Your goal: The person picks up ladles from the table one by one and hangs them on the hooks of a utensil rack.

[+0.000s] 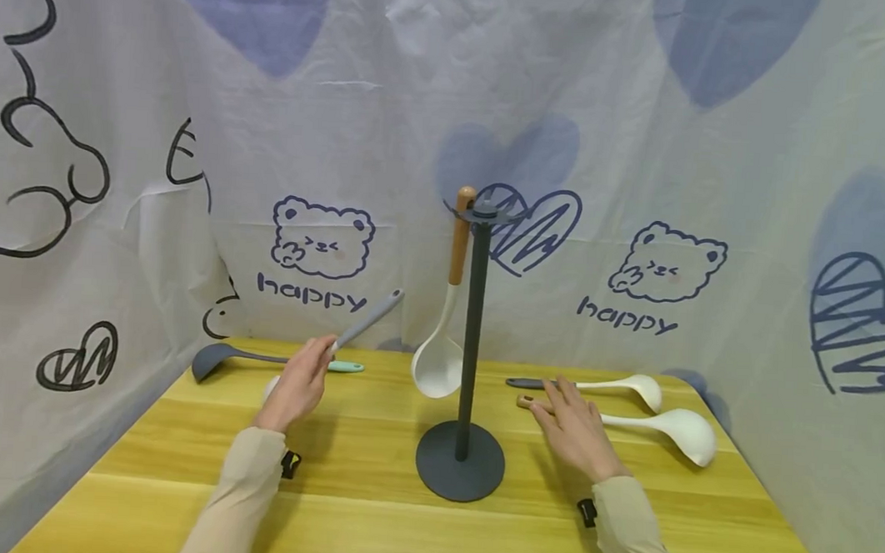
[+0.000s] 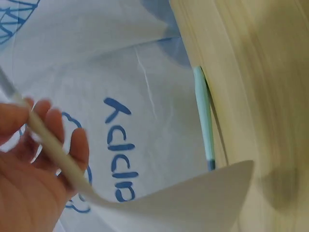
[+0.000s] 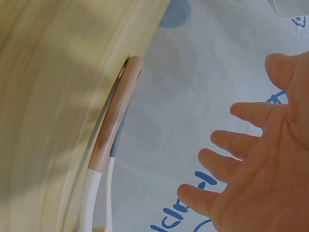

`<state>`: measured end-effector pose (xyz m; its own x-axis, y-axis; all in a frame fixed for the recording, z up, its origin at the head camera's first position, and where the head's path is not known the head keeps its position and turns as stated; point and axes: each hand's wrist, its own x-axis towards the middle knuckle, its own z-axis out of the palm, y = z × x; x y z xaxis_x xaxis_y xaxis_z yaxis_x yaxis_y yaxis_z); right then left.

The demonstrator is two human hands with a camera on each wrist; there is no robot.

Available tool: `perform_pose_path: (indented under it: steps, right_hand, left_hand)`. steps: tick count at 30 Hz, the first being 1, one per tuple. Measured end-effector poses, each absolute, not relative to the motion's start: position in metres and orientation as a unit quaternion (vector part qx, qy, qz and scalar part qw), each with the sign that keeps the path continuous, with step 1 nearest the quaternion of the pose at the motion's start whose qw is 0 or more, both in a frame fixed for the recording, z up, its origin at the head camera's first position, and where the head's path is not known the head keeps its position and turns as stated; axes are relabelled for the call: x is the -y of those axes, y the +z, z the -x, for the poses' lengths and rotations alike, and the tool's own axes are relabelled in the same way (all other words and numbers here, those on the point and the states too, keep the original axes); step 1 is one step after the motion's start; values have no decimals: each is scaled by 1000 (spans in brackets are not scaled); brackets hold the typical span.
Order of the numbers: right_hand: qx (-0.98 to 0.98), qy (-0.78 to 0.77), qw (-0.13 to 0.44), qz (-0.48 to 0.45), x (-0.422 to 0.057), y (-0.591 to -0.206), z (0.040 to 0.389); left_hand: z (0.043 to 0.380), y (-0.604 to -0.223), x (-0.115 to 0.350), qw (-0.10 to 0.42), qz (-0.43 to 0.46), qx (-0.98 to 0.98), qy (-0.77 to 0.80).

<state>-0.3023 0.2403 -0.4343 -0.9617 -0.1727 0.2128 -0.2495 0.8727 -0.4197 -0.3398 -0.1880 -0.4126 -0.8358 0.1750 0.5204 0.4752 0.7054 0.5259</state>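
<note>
My left hand (image 1: pixel 297 392) holds a white ladle with a grey handle (image 1: pixel 368 321) above the table's left side. In the left wrist view, thumb and fingers pinch its pale stem, and the white bowl (image 2: pixel 183 208) hangs below the palm. My right hand (image 1: pixel 577 432) hovers over the right side with fingers spread, holding nothing. Beneath it lie a white ladle with a wooden handle (image 3: pixel 116 116) and a white ladle with a grey handle (image 1: pixel 643 391). Between the hands rises a dark stand (image 1: pixel 473 336), where a white ladle with a wooden handle (image 1: pixel 438 366) hangs from the top.
A dark ladle with a mint handle (image 1: pixel 214 360) lies at the table's back left, partly behind my left hand. The yellow wooden table (image 1: pixel 354 522) meets a printed cloth (image 1: pixel 387 182) at the back and sides. The stand's round base (image 1: pixel 459 482) sits mid-table.
</note>
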Motion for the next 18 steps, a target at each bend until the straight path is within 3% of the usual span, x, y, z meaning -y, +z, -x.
perform_pose_path:
  steps: [18]
  right_hand:
    - [950,246,130,-142,-228,-422,299]
  left_hand:
    - [329,-399,158,314,182,855,-371]
